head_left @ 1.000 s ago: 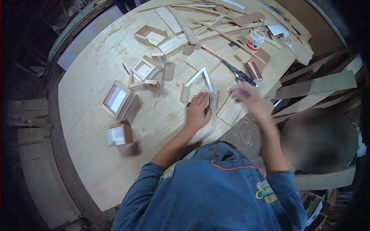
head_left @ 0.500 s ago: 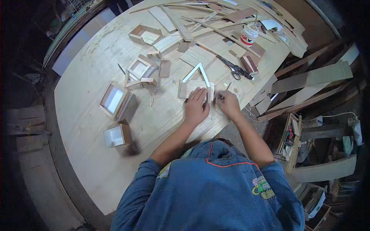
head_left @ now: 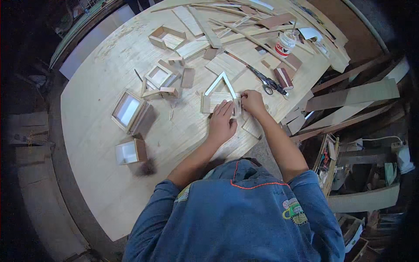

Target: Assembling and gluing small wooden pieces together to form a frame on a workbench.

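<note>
A small angled wooden frame (head_left: 231, 85) with a pale peaked edge lies on a wooden board (head_left: 211, 102) in front of me. My left hand (head_left: 222, 121) rests on the frame's near part, its fingers stretched out flat. At the frame's right side is my right hand (head_left: 253, 102), fingers closed, knuckles up. What it pinches, if anything, is hidden. A thin wood piece (head_left: 252, 127) lies just below that hand, near the table's edge.
On the round wooden table (head_left: 94, 187), small wooden boxes (head_left: 127, 110) stand at left. Scissors (head_left: 270, 83), a dark red block (head_left: 284, 79) and a glue jar (head_left: 284, 44) are at right. Wood strips (head_left: 205, 28) pile up at the back; planks (head_left: 353, 94) lean beyond the edge.
My right hand has moved slightly up and left against the frame's side and is no longer blurred. The left hand stays on the frame. The view has shifted a little.
</note>
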Demonstrator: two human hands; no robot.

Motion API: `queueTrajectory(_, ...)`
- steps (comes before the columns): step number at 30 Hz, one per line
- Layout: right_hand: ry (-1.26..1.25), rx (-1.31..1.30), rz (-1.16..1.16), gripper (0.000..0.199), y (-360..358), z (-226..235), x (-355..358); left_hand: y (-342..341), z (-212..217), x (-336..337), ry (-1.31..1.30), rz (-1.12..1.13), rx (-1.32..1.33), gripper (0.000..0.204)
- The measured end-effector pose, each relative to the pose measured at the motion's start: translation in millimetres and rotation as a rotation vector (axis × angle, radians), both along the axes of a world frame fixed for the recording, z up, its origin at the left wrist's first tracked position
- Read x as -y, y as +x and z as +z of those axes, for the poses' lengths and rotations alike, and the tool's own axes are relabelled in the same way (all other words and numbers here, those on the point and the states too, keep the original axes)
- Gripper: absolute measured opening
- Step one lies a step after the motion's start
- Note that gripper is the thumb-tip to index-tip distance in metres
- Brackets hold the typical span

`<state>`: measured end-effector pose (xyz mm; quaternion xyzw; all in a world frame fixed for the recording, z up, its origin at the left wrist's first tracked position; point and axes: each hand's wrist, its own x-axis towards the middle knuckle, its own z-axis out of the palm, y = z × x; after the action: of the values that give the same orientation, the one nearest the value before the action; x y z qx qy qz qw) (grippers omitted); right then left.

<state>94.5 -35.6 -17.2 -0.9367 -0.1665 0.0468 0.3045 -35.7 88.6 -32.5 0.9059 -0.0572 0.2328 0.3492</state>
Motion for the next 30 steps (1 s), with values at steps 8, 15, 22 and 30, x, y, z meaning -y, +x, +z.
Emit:
queueTrajectory(8,0.191,-0.099,0.001,0.022,23,9,11,1,0,0,0.011,-0.003,0.008,0.056)
queueTrajectory(15,0.252,-0.002,0.139,0.026,72,46,-17,0,3,1,0.017,0.003,-0.025,0.056)
queueTrajectory(22,0.471,0.018,0.270,0.025,118,92,-10,-2,9,3,0.025,0.028,-0.024,0.057)
queueTrajectory(30,-0.185,0.279,0.114,0.029,228,33,63,-3,14,7,0.028,0.051,-0.077,0.059)
